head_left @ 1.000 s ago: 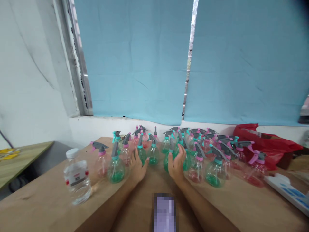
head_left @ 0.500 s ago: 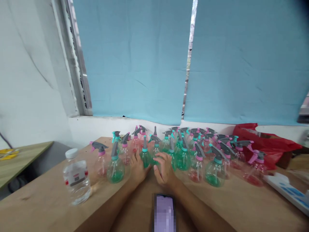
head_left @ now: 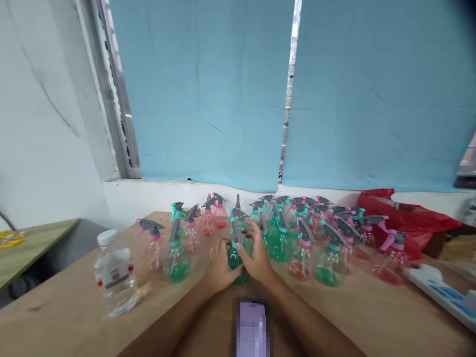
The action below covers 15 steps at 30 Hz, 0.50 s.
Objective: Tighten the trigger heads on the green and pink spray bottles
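A spray bottle with green liquid (head_left: 237, 276), a teal collar and a grey head stands between my hands, close to me on the table. My left hand (head_left: 219, 267) curls around its left side, thumb across the front and fingers behind. At its right is my right hand (head_left: 258, 256), fingers apart and raised, with the thumb close to the bottle's neck; whether it touches is hard to tell. Just behind stands another teal-collared spray bottle (head_left: 240, 224). To the left are a green-liquid spray bottle (head_left: 177, 262) and a pink-collared one (head_left: 155, 253).
Several more spray bottles with green or red liquid (head_left: 281, 245) crowd the table's back and right. A capped water bottle (head_left: 116, 277) stands at left. A phone (head_left: 252, 327) lies in front. A red plastic bag (head_left: 405, 218) and a white-and-blue object (head_left: 442, 292) are at right.
The green spray bottle has come toward me and slightly right, with my left hand around it. My right hand has risen a little, fingers spreading beside the bottle's head.
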### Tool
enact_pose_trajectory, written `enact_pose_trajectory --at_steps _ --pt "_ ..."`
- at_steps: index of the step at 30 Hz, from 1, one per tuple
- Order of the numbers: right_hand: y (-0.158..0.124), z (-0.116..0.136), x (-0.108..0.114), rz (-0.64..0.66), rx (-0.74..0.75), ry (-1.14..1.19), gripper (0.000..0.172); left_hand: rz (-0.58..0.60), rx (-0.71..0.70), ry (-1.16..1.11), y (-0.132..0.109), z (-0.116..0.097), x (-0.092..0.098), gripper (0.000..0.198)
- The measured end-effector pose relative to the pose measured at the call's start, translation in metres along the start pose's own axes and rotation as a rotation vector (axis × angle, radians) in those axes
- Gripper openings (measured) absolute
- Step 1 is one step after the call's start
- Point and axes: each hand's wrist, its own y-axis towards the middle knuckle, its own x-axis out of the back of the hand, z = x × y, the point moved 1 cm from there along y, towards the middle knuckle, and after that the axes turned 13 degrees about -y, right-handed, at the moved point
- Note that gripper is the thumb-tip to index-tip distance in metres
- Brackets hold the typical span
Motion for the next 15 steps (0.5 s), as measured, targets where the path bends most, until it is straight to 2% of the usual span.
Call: enact_pose_trajectory --at_steps 4,6,8,11,15 --pt "0.003 0.004 -0.001 0.080 -0.021 0.079 0.073 0.102 -0.046 -0.070 -0.005 0.004 -0.005 0.075" --pt "0.005 0.006 -0.001 0.069 -0.090 0.112 0.064 0.163 -0.066 -0.125 -0.008 0.005 -0.006 0.084" --pt "0.007 0.005 -0.002 0.078 -0.183 0.173 0.046 0.226 -0.098 -0.185 -0.009 0.003 -0.005 0.090" --pt "0.012 0.000 -0.002 0.144 -0.274 0.314 0.026 0.292 -0.141 -0.268 -0.008 0.000 0.000 0.078" --pt "0.021 -0.004 0.002 0.267 -0.311 0.437 0.024 0.333 -0.117 -0.281 -0.003 0.001 0.012 0.053"
